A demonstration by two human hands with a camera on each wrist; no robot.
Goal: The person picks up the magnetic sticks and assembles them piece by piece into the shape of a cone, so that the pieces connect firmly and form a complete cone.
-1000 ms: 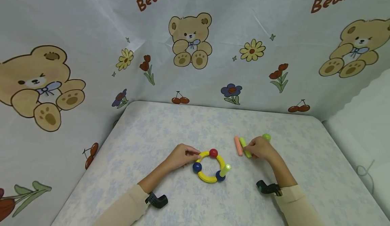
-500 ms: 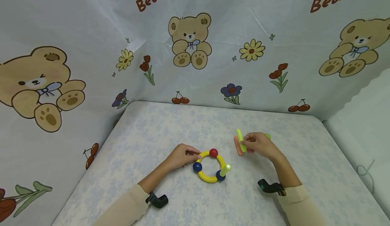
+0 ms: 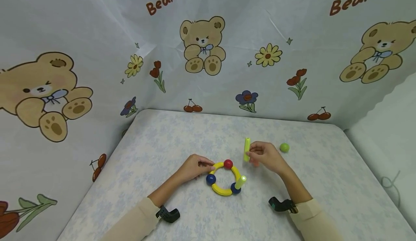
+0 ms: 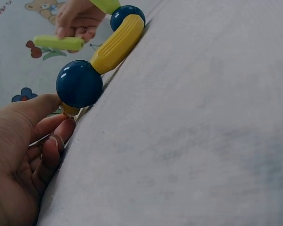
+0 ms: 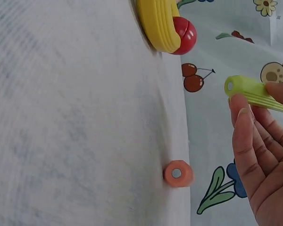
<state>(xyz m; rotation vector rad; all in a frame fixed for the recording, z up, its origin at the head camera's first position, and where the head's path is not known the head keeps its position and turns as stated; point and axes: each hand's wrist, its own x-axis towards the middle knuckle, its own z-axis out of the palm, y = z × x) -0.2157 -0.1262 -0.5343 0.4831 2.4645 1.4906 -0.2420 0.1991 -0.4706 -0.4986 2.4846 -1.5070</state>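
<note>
A ring of curved yellow magnetic rods (image 3: 221, 190) joined by a red ball (image 3: 228, 164) and two blue balls (image 3: 211, 179) lies on the table. My left hand (image 3: 193, 169) pinches the ring's upper-left yellow rod beside one blue ball. A lime-green rod (image 3: 241, 182) stands tilted on the other blue ball. Raised above the table, a second lime-green magnetic rod (image 3: 247, 147) is pinched between thumb and fingers of my right hand (image 3: 267, 157), right of the ring. In the right wrist view, a silvery disc (image 5: 230, 86) shows in its end.
An orange rod (image 5: 178, 173) lies on the table below my right hand, mostly hidden in the head view. A green ball (image 3: 284, 147) sits behind that hand. The patterned table (image 3: 182, 129) meets a bear-printed curtain (image 3: 240, 20) at the back.
My right hand has lifted the lime-green rod from beside the orange rod, turned it upright and carried it left toward the ring. The left hand has stayed on the ring.
</note>
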